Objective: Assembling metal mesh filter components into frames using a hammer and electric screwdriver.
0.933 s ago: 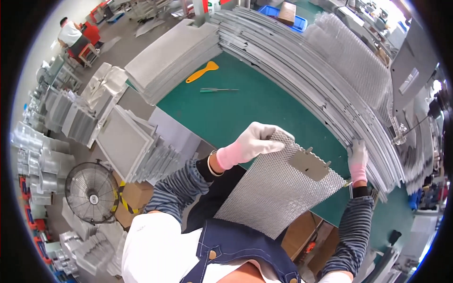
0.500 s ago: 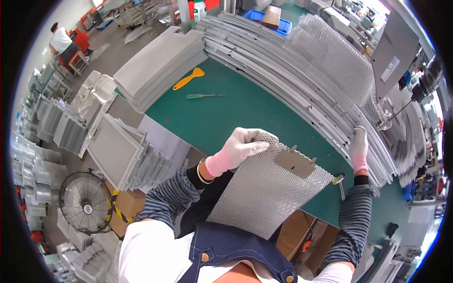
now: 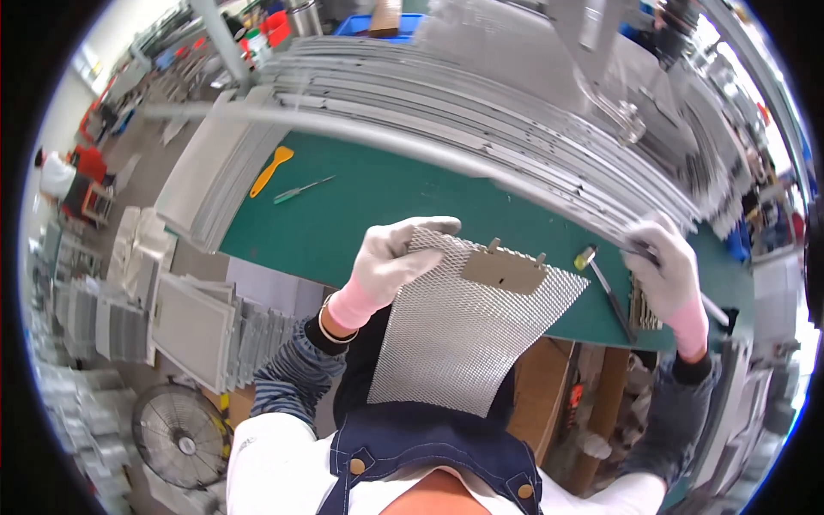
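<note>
My left hand [image 3: 386, 262], in a white glove with a pink cuff, grips the upper left corner of a silver metal mesh sheet [image 3: 451, 339]. The sheet slants down against my apron. At its top edge sits a small beige plate [image 3: 502, 272] with two tabs. Over the right of the table, my right hand [image 3: 665, 266] is closed around a long, thin metal strip [image 3: 369, 134]. This strip reaches across the table to the far left, blurred by motion. Close to that hand lie a yellow-handled tool [image 3: 585, 257] and a pile of small metal brackets [image 3: 640, 311].
On the green table [image 3: 386, 193] lie a yellow scraper [image 3: 273, 172] and a green-handled screwdriver [image 3: 292, 196]. Stacked panels [image 3: 202, 172] stand at the left, more metal strips [image 3: 429, 86] along the back. A blue bin [image 3: 408, 26] is behind them. A black fan [image 3: 182, 438] stands lower left.
My right hand has lifted a long strip off the stack and drawn it nearer. My left hand still holds the mesh sheet. The whole view has turned toward the right.
</note>
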`<state>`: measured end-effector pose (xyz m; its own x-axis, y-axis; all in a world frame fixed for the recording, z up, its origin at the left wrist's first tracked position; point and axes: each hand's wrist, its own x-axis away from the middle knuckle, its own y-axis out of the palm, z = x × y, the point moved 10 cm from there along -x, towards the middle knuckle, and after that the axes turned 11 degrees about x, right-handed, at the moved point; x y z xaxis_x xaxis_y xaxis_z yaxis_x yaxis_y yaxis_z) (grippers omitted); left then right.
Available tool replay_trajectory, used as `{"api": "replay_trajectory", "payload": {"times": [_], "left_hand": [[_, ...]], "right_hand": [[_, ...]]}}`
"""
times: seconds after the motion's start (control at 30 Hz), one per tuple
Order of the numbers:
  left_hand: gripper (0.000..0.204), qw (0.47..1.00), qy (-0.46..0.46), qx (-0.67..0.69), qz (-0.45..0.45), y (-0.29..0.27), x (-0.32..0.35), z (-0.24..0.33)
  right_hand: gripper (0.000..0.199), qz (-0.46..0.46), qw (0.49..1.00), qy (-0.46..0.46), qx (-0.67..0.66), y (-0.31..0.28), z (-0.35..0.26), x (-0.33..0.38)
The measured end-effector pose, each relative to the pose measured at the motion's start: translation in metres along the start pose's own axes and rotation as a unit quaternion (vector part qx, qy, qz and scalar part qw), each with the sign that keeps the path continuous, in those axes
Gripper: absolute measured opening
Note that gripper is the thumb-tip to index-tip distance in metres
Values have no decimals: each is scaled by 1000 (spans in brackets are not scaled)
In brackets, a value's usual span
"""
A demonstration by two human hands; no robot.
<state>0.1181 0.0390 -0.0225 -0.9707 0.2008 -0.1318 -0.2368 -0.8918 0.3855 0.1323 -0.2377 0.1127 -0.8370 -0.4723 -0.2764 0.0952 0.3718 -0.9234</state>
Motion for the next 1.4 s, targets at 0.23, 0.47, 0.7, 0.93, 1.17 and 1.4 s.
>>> {"api": "replay_trajectory", "payload": {"times": [0.23, 0.47, 0.7, 0.93, 1.17, 1.4], "left_hand": [[38, 998, 48, 18, -20, 16, 9, 26], [28, 983, -8, 181, 6, 1, 17, 14], [25, 982, 27, 184, -11, 6, 25, 21], [27, 994, 55, 99, -12, 4, 27, 38], [33, 979, 64, 194, 8, 0, 41, 42], [69, 991, -7, 130, 12, 1, 33, 38]], "right_hand": [[20, -252, 931, 37, -261, 69, -44, -43], [40, -273, 922, -61, -268, 76, -84, -46], [37, -317, 925, -22, -207, 57, -80, -36], [40, -323, 924, 10, -204, 51, -91, -46], [39, -369, 896, 94, -230, 52, -67, -18], [33, -303, 944, -4, -133, 41, -86, -20]]}}
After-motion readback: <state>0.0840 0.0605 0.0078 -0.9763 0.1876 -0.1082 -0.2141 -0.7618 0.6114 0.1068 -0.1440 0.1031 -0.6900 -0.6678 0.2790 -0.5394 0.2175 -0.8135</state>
